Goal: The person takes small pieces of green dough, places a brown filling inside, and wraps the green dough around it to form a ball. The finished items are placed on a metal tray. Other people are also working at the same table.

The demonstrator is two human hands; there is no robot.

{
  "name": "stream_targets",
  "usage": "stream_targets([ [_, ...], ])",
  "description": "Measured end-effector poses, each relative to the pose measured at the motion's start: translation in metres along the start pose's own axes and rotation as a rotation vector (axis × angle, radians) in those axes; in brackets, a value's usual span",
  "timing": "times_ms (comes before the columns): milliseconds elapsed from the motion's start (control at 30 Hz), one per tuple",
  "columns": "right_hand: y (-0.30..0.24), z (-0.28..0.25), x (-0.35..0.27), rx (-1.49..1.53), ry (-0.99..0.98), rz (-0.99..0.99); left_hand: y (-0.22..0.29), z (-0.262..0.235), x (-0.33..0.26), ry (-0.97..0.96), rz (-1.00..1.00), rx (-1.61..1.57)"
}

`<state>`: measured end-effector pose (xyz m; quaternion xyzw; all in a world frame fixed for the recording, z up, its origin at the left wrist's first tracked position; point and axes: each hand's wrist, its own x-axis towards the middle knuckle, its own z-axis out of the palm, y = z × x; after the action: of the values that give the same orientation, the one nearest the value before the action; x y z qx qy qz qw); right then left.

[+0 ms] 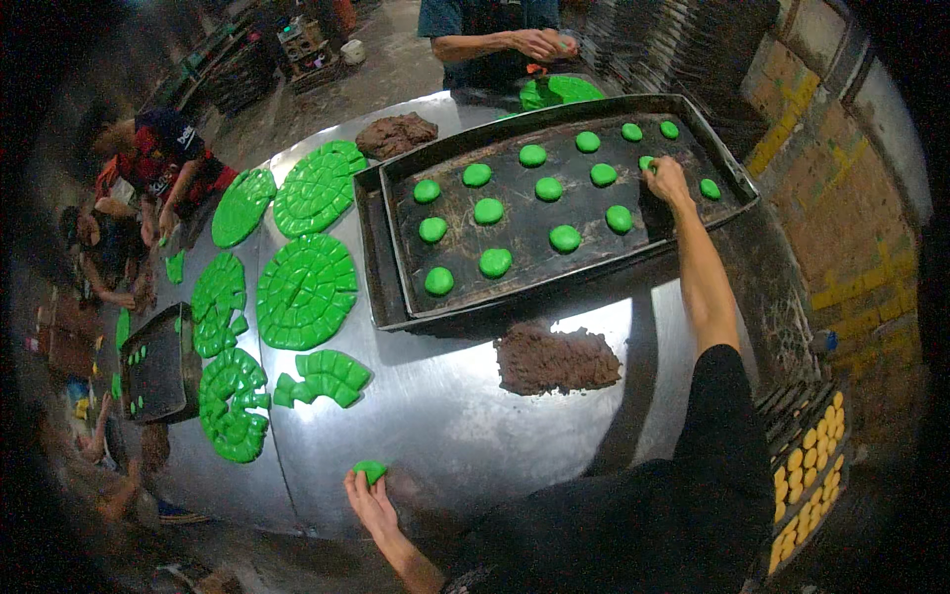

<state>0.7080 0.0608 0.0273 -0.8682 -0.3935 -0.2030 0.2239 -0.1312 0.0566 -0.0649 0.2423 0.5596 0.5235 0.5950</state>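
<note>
My right hand [667, 179] reaches over the far right part of a dark metal baking tray [515, 233], its fingers closed on a round green dough ball [646, 163] at the tray's surface. Rows of similar green dough balls [488, 211] sit spaced across the tray. Near the table's front edge, my left hand [370, 502] pinches a green dough piece [370, 470]. Between the tray and my body lies a crumbly brown filling mass [559, 358]. Left of it are a partly used cut green dough disc [325, 378] and a fuller scored disc [308, 291].
More green discs [320, 188] cover the metal table's left side, near a second brown mass [397, 135]. A smaller tray [158, 362] stands farther left. A co-worker's hands [542, 44] work across the table; other people sit at left. Trays of yellow rounds [809, 465] stand at lower right.
</note>
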Motion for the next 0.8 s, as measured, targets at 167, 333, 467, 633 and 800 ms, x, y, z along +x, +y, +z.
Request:
stream_targets([
  [167, -0.149, -0.068, -0.078, 0.392, 0.308, -0.112, 0.002, 0.053, -0.017, -0.145, 0.023, -0.017],
  [333, -0.279, -0.126, -0.272, 0.988, -0.742, -0.380, -0.017, 0.143, -0.046, -0.629, -0.123, 0.121],
  [467, -0.311, -0.123, -0.372, 1.145, -1.123, -0.023, -0.026, 0.146, -0.073, -0.815, 0.013, 0.274],
  [633, -0.289, -0.118, -0.376, 1.053, -1.070, -0.262, -0.027, 0.118, -0.096, -0.834, -0.082, 0.666],
  [800, -0.244, -0.105, -0.317, 0.424, -0.522, -0.513, -0.038, 0.091, -0.099, -0.696, -0.019, 0.417],
])
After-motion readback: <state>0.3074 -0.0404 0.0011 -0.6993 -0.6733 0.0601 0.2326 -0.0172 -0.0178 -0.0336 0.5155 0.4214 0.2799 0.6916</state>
